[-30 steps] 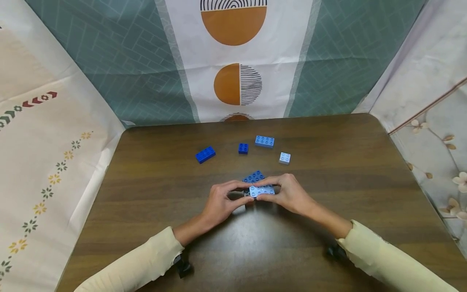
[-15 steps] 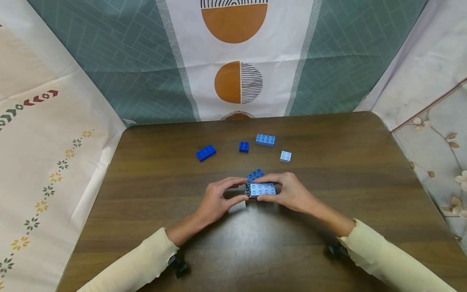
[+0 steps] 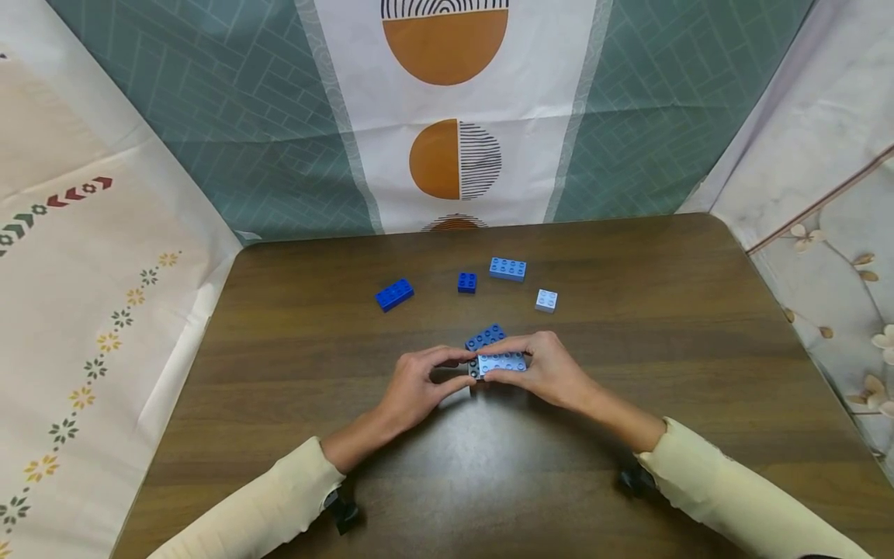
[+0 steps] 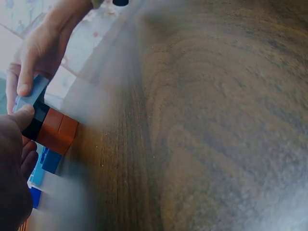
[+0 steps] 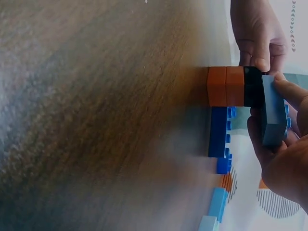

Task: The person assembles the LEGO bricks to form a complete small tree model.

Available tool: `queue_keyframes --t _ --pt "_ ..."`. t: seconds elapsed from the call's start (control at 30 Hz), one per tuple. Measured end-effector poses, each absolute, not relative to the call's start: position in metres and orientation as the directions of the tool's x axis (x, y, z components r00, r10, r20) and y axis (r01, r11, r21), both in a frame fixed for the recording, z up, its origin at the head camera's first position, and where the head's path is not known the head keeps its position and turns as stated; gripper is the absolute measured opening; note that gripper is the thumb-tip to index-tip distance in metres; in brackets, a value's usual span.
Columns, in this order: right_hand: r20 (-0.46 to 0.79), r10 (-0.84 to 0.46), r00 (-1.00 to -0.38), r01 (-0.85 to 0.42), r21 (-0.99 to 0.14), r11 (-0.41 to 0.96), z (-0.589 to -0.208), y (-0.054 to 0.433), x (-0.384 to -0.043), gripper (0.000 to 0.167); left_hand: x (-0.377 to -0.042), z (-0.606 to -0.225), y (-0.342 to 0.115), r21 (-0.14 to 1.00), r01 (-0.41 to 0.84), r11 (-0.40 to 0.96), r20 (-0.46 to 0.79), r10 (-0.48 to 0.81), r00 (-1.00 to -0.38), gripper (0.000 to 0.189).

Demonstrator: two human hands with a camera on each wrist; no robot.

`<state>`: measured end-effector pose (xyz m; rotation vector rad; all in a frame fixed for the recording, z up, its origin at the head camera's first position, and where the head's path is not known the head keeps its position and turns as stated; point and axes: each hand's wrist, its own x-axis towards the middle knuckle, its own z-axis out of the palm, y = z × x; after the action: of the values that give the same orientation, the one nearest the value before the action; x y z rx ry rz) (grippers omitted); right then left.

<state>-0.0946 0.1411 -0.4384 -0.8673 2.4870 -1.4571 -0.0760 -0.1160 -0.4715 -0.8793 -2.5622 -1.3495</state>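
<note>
A light blue brick (image 3: 503, 362) lies across the top of a small stack and juts out to the right. My right hand (image 3: 555, 373) pinches it between thumb and fingers. Beneath it is a black brick (image 5: 252, 86), touching its underside; whether the studs are fully pressed together I cannot tell. My left hand (image 3: 415, 388) pinches the black brick from the left side. Two orange bricks (image 5: 225, 86) form the bottom of the stack, standing on the table. Just behind the stack lies a medium blue brick (image 3: 486, 336), partly hidden by the right hand's fingers in the head view.
Farther back on the wooden table (image 3: 307, 326) lie a long dark blue brick (image 3: 394, 295), a small dark blue brick (image 3: 467, 282), a long blue brick (image 3: 507, 269) and a small pale brick (image 3: 546, 300). Fabric hangs along the table's back and sides.
My left fingers have come off the light blue brick's left end and now grip lower, at the black brick. The right hand stays on the light blue brick, with only a slight shift.
</note>
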Motion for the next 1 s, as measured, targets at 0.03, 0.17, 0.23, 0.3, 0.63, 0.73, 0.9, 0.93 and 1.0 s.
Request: queue_keyframes --t 0.03,0.17,0.23,0.3,0.63,0.73,0.9,0.93,1.0 --pt "0.175 -0.54 -0.823 -0.418 -0.831 0.368 -0.4384 0.1409 -0.0946 0.032 -0.0761 -0.472 -0.1159 0.72 0.541 0.434 0.357 0.438 -0.825 0.034" --pt "0.195 -0.559 -0.806 -0.444 -0.823 0.353 -0.4376 0.1402 -0.0951 0.031 -0.077 -0.4736 -0.1159 0.724 0.55 0.417 0.372 0.434 -0.82 0.034" --pt "0.202 -0.566 -0.799 -0.453 -0.821 0.347 -0.4378 0.1403 -0.0954 0.031 -0.0775 -0.4739 -0.1161 0.724 0.552 0.413 0.376 0.434 -0.819 0.033" --pt "0.204 -0.567 -0.798 -0.456 -0.82 0.346 -0.4384 0.1405 -0.096 0.031 -0.0781 -0.474 -0.1163 0.724 0.555 0.409 0.379 0.436 -0.817 0.033" --pt "0.201 -0.575 -0.793 -0.464 -0.811 0.356 -0.439 0.142 -0.097 0.031 -0.0792 -0.4752 -0.116 0.734 0.54 0.412 0.36 0.439 -0.823 0.034" --pt "0.188 -0.571 -0.799 -0.455 -0.81 0.371 -0.4389 0.1423 -0.0974 0.031 -0.0789 -0.4753 -0.1157 0.731 0.537 0.421 0.356 0.436 -0.826 0.034" --pt "0.17 -0.565 -0.807 -0.444 -0.806 0.392 -0.4375 0.1421 -0.0969 0.033 -0.0785 -0.4746 -0.1159 0.717 0.546 0.433 0.36 0.441 -0.822 0.034" --pt "0.168 -0.564 -0.808 -0.443 -0.805 0.394 -0.4371 0.1421 -0.0965 0.033 -0.0785 -0.4744 -0.1161 0.712 0.553 0.432 0.365 0.446 -0.818 0.034" --pt "0.165 -0.565 -0.809 -0.443 -0.803 0.399 -0.4368 0.1421 -0.0961 0.033 -0.0793 -0.474 -0.1169 0.706 0.567 0.424 0.375 0.455 -0.808 0.032"
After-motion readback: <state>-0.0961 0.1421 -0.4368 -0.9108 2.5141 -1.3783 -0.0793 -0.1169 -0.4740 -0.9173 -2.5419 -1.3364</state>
